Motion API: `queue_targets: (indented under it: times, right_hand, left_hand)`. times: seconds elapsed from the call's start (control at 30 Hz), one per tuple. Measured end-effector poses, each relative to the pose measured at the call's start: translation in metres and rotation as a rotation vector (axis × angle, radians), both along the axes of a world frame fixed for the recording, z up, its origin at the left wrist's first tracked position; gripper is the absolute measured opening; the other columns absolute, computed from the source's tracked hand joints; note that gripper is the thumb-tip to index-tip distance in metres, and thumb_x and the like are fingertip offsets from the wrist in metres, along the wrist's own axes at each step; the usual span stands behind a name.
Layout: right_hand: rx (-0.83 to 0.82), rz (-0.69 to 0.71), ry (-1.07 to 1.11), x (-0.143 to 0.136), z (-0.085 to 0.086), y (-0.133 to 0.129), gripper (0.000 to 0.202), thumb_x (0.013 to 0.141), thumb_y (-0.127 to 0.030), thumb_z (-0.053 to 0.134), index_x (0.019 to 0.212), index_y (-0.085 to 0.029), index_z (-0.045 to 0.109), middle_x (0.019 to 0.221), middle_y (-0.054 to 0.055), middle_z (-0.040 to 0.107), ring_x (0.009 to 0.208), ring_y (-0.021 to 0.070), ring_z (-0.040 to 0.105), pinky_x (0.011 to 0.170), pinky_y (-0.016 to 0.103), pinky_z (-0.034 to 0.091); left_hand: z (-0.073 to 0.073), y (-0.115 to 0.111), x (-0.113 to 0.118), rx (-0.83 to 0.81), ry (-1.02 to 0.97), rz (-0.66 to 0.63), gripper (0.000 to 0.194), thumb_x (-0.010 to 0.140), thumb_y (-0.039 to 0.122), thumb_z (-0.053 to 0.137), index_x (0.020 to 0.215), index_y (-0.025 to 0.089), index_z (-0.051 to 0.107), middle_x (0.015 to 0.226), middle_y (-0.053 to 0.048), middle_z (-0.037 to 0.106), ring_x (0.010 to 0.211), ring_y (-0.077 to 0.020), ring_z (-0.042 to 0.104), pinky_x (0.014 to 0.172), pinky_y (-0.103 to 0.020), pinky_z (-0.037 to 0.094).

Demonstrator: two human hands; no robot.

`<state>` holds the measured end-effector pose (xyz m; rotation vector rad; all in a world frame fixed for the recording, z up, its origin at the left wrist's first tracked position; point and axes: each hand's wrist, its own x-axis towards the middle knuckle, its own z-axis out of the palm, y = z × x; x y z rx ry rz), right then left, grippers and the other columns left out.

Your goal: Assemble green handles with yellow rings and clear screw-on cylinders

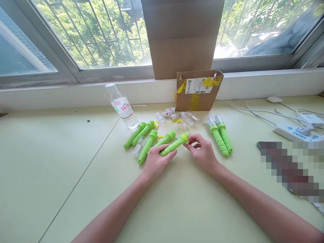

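My left hand (157,158) is wrapped round a green handle (174,145), which tilts up to the right. A yellow ring (185,136) sits around its threaded end, where the fingers of my right hand (201,151) pinch. Several more green handles (147,147) lie to the left, with a clear ribbed cap (140,145) among them. Behind are loose yellow rings (156,124), clear caps (186,119) and white pieces with red dots (170,110). Two green handles with clear caps fitted (220,136) lie side by side on the right.
A water bottle (123,107) stands at the back left of the table (63,168). An open cardboard box (194,99) is against the window wall. Toward the right are a power strip (296,131), white cables (248,108) and a partly pixelated dark object (288,168).
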<state>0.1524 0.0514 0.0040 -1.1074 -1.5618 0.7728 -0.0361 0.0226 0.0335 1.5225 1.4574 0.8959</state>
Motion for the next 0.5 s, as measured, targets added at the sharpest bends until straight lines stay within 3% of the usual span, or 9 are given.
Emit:
queue_targets:
  times: [0.27, 0.5]
  right_hand:
    - [-0.029, -0.022, 0.047, -0.0019, 0.0000, 0.0006, 0.015, 0.080, -0.034, 0.067, 0.084, -0.023, 0.058, 0.103, 0.006, 0.069, 0.068, 0.0165, 0.062, 0.054, 0.030, 0.051]
    - [-0.057, 0.023, 0.017, 0.0006, 0.0020, 0.0013, 0.015, 0.080, -0.032, 0.066, 0.088, -0.024, 0.056, 0.107, 0.006, 0.066, 0.075, 0.0167, 0.063, 0.055, 0.028, 0.051]
  left_hand:
    - [-0.0040, -0.0005, 0.0018, 0.038, -0.032, 0.057, 0.028, 0.077, 0.041, 0.069, 0.096, 0.022, 0.059, 0.072, 0.003, 0.064, 0.045, -0.0088, 0.048, 0.045, -0.023, 0.039]
    - [-0.0062, -0.0011, 0.0029, 0.001, -0.094, 0.077, 0.029, 0.077, 0.045, 0.070, 0.082, 0.020, 0.057, 0.070, 0.002, 0.062, 0.044, -0.0087, 0.050, 0.043, -0.023, 0.041]
